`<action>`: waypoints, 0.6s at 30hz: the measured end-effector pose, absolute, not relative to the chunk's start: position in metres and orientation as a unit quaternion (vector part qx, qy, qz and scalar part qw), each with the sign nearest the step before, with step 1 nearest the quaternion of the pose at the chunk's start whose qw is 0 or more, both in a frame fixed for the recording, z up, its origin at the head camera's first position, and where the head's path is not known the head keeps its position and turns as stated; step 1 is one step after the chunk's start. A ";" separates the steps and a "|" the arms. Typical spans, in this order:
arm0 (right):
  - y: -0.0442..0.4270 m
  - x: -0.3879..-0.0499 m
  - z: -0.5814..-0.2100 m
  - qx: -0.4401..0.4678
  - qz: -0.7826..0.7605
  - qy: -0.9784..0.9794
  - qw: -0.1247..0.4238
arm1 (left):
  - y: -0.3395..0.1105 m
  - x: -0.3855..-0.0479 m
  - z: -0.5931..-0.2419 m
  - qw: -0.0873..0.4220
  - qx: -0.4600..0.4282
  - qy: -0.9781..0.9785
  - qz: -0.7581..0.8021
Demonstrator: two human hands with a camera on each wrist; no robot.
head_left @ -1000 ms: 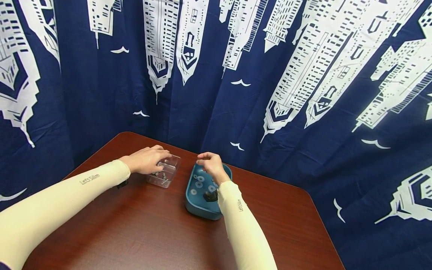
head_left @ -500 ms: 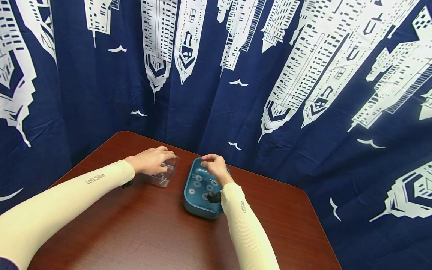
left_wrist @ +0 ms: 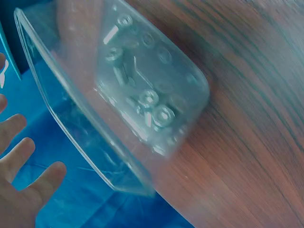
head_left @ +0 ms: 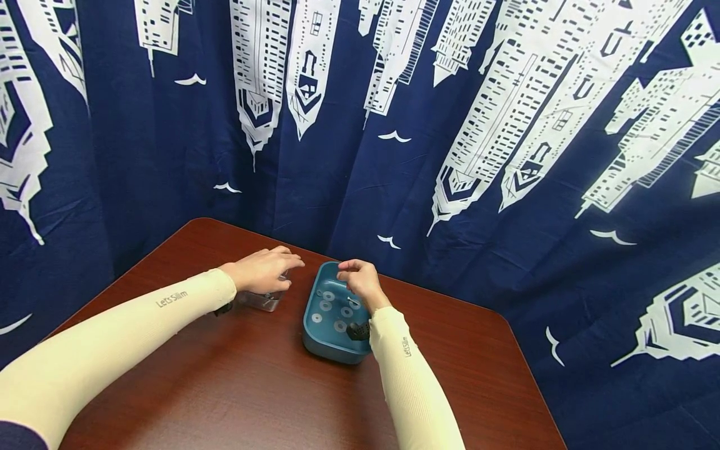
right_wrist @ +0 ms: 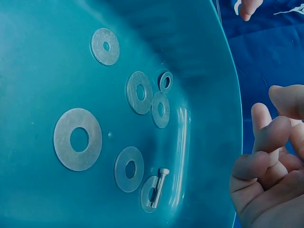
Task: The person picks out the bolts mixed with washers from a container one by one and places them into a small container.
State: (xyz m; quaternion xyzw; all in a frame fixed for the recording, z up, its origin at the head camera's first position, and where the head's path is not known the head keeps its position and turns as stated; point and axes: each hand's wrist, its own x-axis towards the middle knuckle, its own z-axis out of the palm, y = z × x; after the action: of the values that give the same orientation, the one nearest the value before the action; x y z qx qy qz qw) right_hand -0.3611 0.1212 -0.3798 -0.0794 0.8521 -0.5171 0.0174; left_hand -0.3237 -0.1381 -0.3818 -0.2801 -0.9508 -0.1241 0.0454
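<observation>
My left hand, fingers spread and holding nothing, hovers over the clear plastic container and partly hides it. Bolts and washers lie inside that container, which the left wrist view shows through its transparent walls. My right hand is above the far right part of the blue bin. Its fingers are loosely curled, and nothing shows between them in the right wrist view. Several flat washers are spread over the bin's floor. One bolt leans across a washer near the bin's end wall.
Both containers stand side by side toward the far edge of the brown wooden table. Behind it hangs a navy curtain with white building prints. A black wrist device on the right wrist hangs over the bin.
My left hand has shifted rightward over the clear container toward the bin, covering more of it. My right hand stays above the bin, where the bolt has come into clearer view.
</observation>
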 end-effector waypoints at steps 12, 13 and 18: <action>0.127 -0.360 -0.384 -0.062 -0.518 0.853 0.021 | -0.114 -0.325 -0.382 0.031 -0.295 -0.945 -0.141; 0.128 -0.360 -0.384 -0.059 -0.517 0.854 0.020 | -0.112 -0.326 -0.382 0.030 -0.297 -0.944 -0.142; 0.131 -0.359 -0.385 -0.049 -0.512 0.857 0.017 | -0.104 -0.328 -0.385 0.029 -0.306 -0.940 -0.147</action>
State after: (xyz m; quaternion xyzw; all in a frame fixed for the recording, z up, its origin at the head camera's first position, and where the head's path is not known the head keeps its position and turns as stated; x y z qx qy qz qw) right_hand -0.3590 0.1312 -0.3848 -0.0485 0.8574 -0.5121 0.0173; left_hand -0.3280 -0.1039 -0.3848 -0.3055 -0.9403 -0.1473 0.0294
